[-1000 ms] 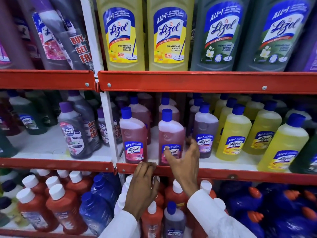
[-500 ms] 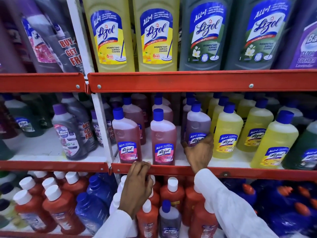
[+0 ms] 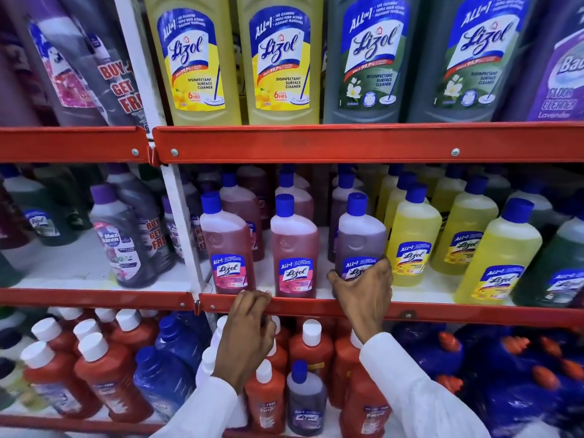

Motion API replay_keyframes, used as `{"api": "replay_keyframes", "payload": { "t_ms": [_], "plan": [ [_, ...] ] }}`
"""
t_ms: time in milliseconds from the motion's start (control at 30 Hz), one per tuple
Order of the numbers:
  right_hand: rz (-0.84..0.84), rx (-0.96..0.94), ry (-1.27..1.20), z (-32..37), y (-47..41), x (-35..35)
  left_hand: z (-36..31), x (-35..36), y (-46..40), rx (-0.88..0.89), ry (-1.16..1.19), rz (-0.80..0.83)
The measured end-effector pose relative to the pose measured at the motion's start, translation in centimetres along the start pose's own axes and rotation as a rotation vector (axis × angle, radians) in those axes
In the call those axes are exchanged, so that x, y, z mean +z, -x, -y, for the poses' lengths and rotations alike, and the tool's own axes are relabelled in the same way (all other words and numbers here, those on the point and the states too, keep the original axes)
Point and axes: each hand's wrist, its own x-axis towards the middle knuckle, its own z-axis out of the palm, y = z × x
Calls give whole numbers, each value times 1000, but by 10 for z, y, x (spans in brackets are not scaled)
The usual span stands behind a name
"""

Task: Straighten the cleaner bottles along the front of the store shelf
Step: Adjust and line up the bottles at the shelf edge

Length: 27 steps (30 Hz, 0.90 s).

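Observation:
On the middle shelf, two pink Lizol bottles (image 3: 228,248) (image 3: 294,251) with blue caps stand at the front edge. Right of them is a purple Lizol bottle (image 3: 360,238), and my right hand (image 3: 363,292) is wrapped around its base, covering part of the label. A yellow Lizol bottle (image 3: 412,238) stands beside it, with more yellow ones (image 3: 502,257) further right and set at uneven depths. My left hand (image 3: 246,336) grips the red front rail of the middle shelf (image 3: 442,311), fingers curled over its top below the first pink bottle.
Large yellow (image 3: 192,58) and grey-green Lizol bottles (image 3: 366,58) fill the top shelf. A white upright post (image 3: 180,222) divides the bays; purple Max Kleen bottles (image 3: 120,241) stand left of it. Red bottles with white caps (image 3: 107,374) and blue bottles (image 3: 505,374) crowd the bottom shelf.
My right hand left the second pink bottle, moved right and closed on the purple bottle, which now stands nearer the front rail. My left hand stayed on the rail.

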Motion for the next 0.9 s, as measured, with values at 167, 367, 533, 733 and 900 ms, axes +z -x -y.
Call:
{"api": "replay_keyframes", "payload": {
  "t_ms": [167,367,533,733,900],
  "plan": [
    [8,-5,-8,1,7,-7,0,1,0,-13,-8,6],
    [-4,-24,-108,-6,10,-18,0,1,-1,-9,6,-2],
    [-230,-52,-309,-31,-8,-41,0,1,0,-14,-6,-5],
    [-82,118,-40,-41,-67,-35,-3,1,-2,-37,-29,5],
    [-36,124,-9,-49,-78,-29,-4,0,-4,-49,-50,11]
  ]
}}
